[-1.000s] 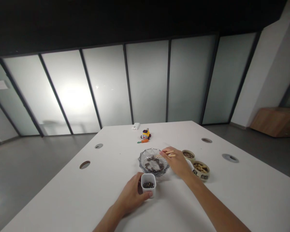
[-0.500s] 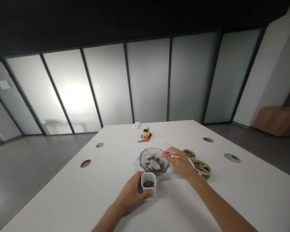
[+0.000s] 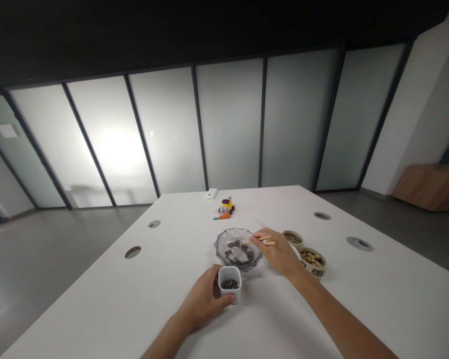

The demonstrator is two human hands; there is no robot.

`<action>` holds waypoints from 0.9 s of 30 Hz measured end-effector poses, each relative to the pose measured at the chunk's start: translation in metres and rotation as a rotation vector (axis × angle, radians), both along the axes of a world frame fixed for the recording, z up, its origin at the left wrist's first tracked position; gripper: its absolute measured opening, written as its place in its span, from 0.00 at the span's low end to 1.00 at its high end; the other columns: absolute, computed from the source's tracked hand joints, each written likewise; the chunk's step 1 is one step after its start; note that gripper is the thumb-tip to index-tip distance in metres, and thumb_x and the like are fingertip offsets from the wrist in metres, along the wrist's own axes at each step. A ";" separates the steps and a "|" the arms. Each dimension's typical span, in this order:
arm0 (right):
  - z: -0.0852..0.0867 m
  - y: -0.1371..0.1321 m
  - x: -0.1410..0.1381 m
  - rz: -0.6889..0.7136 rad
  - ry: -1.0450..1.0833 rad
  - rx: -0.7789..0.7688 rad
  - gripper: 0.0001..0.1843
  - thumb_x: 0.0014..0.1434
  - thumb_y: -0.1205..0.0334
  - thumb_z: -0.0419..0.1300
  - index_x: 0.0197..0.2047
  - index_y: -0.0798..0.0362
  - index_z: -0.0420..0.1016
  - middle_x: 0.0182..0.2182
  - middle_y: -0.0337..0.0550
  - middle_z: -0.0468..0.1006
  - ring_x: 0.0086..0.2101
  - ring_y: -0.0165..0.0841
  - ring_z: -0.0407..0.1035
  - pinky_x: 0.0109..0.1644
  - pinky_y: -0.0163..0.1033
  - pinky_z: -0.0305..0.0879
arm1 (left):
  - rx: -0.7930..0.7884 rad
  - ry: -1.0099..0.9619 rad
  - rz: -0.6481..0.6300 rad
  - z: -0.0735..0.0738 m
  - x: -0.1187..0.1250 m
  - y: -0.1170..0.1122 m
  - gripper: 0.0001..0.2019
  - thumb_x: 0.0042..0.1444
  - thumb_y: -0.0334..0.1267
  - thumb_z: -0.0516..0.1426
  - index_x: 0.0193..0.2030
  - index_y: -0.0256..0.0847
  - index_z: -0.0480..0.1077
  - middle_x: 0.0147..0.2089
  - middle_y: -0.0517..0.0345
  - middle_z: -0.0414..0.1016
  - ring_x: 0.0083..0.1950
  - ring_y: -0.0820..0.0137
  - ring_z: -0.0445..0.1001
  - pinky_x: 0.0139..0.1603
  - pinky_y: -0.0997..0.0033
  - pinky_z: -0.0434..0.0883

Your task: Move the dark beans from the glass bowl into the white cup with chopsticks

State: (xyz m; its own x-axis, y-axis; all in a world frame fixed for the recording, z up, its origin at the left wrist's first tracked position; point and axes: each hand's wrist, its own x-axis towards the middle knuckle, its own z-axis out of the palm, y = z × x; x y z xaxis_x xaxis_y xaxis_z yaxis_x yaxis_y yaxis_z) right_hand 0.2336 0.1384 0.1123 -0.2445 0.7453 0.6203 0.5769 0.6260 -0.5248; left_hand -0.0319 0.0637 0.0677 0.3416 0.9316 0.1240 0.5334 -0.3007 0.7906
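Note:
My left hand [image 3: 206, 295] is closed around a small white square cup [image 3: 236, 295], standing upright near the table's front. Dark brown beads or beans [image 3: 230, 284] lie inside it; I cannot tell which. Just beyond the cup sits a clear scalloped glass bowl [image 3: 221, 253], with more of the same small dark pieces [image 3: 235, 260] spread in a ring. Over the bowl's right rim, my right hand [image 3: 275, 249] grips a pair of light wooden chopsticks [image 3: 267, 243]. Their tips point left into the bowl, down among the dark pieces; whether they pinch one is too small to tell.
Right of the bowl stand a pale dish of peanuts [image 3: 314, 271] and another small dish [image 3: 298, 244], with a white item partly behind my wrist. Farther back are an orange toy carrot [image 3: 224, 217], a yellow toy truck [image 3: 227, 205] and a white box [image 3: 211, 194]. Round holes [image 3: 132, 252] pierce the white table.
The chopsticks have shifted very slightly in my right hand, their rear ends a little closer to the fingers. My left hand and the cup stay in place.

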 end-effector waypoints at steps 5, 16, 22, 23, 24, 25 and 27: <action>0.002 -0.003 -0.001 0.007 0.028 0.023 0.17 0.71 0.53 0.57 0.33 0.47 0.81 0.33 0.48 0.85 0.36 0.44 0.80 0.43 0.49 0.76 | 0.006 0.010 0.005 -0.001 0.000 0.000 0.21 0.56 0.42 0.68 0.54 0.41 0.72 0.51 0.54 0.80 0.50 0.59 0.76 0.51 0.66 0.69; 0.051 -0.022 0.010 0.122 0.503 -0.418 0.24 0.58 0.36 0.70 0.35 0.50 0.82 0.34 0.46 0.87 0.36 0.43 0.85 0.43 0.45 0.84 | -0.029 0.013 0.005 0.003 0.001 -0.001 0.21 0.56 0.45 0.68 0.54 0.41 0.73 0.52 0.52 0.80 0.49 0.58 0.76 0.50 0.66 0.69; 0.070 -0.036 0.011 0.242 0.452 -0.622 0.27 0.54 0.34 0.73 0.34 0.51 0.81 0.32 0.46 0.87 0.34 0.43 0.85 0.41 0.44 0.84 | -0.033 0.033 0.021 0.003 0.001 -0.001 0.22 0.55 0.42 0.68 0.55 0.42 0.72 0.52 0.54 0.80 0.50 0.58 0.76 0.50 0.67 0.68; 0.069 -0.036 0.010 0.225 0.449 -0.592 0.27 0.55 0.33 0.71 0.34 0.51 0.80 0.32 0.46 0.87 0.34 0.44 0.85 0.40 0.44 0.83 | -0.032 0.036 0.022 0.003 0.001 -0.001 0.22 0.55 0.42 0.68 0.55 0.42 0.72 0.52 0.54 0.80 0.50 0.58 0.76 0.50 0.67 0.68; 0.066 -0.035 0.008 0.193 0.442 -0.540 0.26 0.58 0.33 0.69 0.35 0.50 0.80 0.32 0.45 0.87 0.34 0.44 0.85 0.39 0.43 0.82 | -0.032 0.038 0.022 0.003 0.001 -0.001 0.21 0.55 0.41 0.68 0.55 0.42 0.72 0.52 0.54 0.80 0.50 0.58 0.76 0.50 0.67 0.68; 0.063 -0.033 0.006 0.150 0.421 -0.463 0.25 0.60 0.34 0.67 0.35 0.50 0.80 0.32 0.45 0.87 0.34 0.43 0.85 0.39 0.42 0.81 | -0.034 0.042 0.021 0.004 0.001 -0.001 0.21 0.55 0.41 0.68 0.55 0.42 0.72 0.52 0.54 0.80 0.50 0.58 0.76 0.50 0.67 0.68; 0.053 -0.028 0.003 0.074 0.322 -0.270 0.22 0.65 0.39 0.63 0.35 0.49 0.81 0.33 0.45 0.86 0.36 0.42 0.83 0.42 0.42 0.79 | -0.034 0.052 0.023 0.004 0.001 -0.002 0.21 0.55 0.41 0.68 0.54 0.42 0.72 0.51 0.54 0.81 0.50 0.58 0.76 0.51 0.67 0.68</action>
